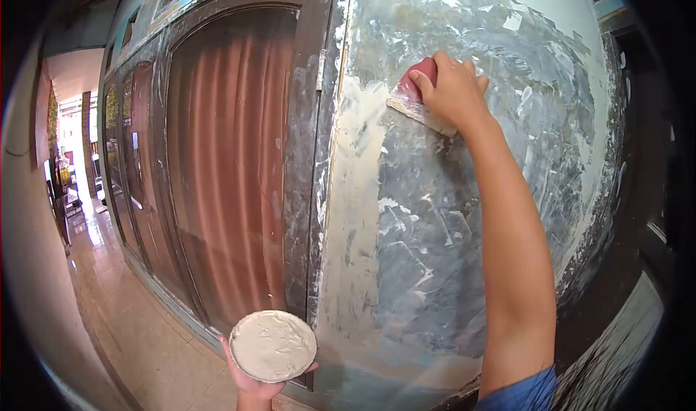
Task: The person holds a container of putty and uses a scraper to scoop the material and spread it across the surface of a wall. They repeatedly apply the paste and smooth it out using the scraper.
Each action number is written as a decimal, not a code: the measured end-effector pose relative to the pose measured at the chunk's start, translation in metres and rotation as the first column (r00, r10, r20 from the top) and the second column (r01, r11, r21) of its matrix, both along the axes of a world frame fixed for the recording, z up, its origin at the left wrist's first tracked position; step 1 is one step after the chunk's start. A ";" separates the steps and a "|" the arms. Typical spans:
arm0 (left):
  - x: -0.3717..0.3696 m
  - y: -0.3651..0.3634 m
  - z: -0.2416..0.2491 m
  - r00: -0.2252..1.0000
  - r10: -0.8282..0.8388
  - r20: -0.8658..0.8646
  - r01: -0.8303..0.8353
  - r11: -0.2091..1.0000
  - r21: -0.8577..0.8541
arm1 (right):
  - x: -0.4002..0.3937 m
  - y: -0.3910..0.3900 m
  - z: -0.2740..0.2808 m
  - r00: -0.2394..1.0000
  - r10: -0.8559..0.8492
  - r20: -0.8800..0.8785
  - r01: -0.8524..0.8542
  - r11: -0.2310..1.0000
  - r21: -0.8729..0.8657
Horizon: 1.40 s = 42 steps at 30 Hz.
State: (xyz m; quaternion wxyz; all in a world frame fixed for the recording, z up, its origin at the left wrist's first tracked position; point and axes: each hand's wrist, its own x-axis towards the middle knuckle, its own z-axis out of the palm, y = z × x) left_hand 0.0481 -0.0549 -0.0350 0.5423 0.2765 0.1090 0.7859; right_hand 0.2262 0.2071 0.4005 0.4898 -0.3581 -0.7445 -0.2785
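My right hand [453,88] is closed around a red putty scraper [410,95] with a wide blade, whose edge carries pale putty and lies at the wall. The wall [435,193] is patchy grey with white flecks, and a strip of beige putty [355,208] runs down its left side beside the door frame. Low in front of me, my left hand [254,388] supports a round bowl [315,344] from beneath, fingers around its sides. Thick cream putty [274,344] fills the bowl almost to the rim. The scraper's far fingers are partly hidden behind my right hand.
Left of the wall stands a dark wooden frame [301,157] with glass and a reddish curtain [232,164] behind it. A tiled floor [163,346] runs back along a passage towards a bright opening. Dark woodwork [645,157] borders the wall at right.
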 end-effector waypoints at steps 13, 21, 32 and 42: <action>-0.033 0.045 0.110 0.973 0.049 0.227 -0.077 0.990 0.119 | 0.002 -0.003 0.004 0.997 -0.067 0.032 0.069 0.997 -0.043; -0.026 0.066 0.123 0.971 -0.093 0.219 -0.009 0.905 0.424 | 0.004 0.006 0.004 0.994 -0.089 0.070 0.087 0.995 0.041; 0.010 0.077 0.047 0.449 0.890 -0.081 -0.893 0.444 -0.080 | 0.005 0.008 0.000 0.998 -0.049 0.025 0.047 0.996 0.073; 0.000 0.031 0.062 0.653 0.527 0.545 -0.596 0.800 -0.060 | 0.001 0.010 -0.001 0.998 -0.063 0.014 0.062 0.996 0.066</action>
